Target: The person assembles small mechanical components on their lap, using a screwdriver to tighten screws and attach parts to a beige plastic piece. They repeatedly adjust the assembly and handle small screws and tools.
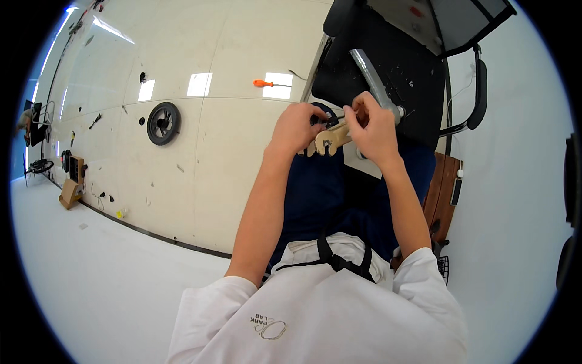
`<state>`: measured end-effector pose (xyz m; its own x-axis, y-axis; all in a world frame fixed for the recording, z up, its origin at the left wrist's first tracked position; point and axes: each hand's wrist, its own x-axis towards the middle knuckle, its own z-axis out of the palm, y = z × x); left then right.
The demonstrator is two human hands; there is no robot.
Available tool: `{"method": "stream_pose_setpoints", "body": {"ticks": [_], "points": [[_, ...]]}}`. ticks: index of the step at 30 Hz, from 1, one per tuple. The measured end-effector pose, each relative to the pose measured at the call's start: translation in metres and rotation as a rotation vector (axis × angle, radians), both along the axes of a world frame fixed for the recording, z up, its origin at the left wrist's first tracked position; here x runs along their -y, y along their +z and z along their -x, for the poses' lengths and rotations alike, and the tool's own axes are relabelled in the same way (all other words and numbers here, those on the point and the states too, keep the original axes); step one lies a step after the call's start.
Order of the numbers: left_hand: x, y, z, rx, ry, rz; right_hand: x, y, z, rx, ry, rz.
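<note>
My left hand (296, 128) is closed, its thumb and fingertips together at a small dark part (328, 115). My right hand (371, 128) is closed too, its thumb and forefinger pinched beside the same spot. What the right fingertips hold is too small to make out. Between and below the hands sits a beige fork-like part (328, 143) with open slots at its rounded ends, above my lap. Its upper stretch is hidden by my right hand. Just beyond that hand, a grey metal tube (371, 76) slants over the black chair seat (345, 76).
On the tiled floor to the left lie an orange-handled screwdriver (264, 84), a small black-tyred wheel (163, 124) and several scattered small parts. A cardboard box (70, 192) stands at the far left. The chair's armrest (479, 94) juts out on the right, near the white wall.
</note>
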<state>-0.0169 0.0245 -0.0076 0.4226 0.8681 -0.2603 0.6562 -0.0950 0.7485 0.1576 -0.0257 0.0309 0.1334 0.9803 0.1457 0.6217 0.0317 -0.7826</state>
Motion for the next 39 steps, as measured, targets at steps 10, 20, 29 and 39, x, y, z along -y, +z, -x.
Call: {"method": "stream_pose_setpoints", "body": {"ticks": [10,20,29,39], "points": [[0.004,-0.015,0.003,0.015,0.058,-0.060,0.004,0.019,-0.032,-0.187,0.380,0.237],[-0.004,-0.018,0.009,-0.023,0.005,0.040,-0.012,0.020,-0.023,-0.060,0.370,0.209],[-0.002,-0.012,0.008,-0.038,-0.040,-0.006,-0.011,0.002,-0.012,-0.546,0.107,0.369],[-0.001,-0.008,0.006,-0.071,-0.029,-0.037,-0.022,0.004,-0.014,-0.802,0.090,0.532]]}}
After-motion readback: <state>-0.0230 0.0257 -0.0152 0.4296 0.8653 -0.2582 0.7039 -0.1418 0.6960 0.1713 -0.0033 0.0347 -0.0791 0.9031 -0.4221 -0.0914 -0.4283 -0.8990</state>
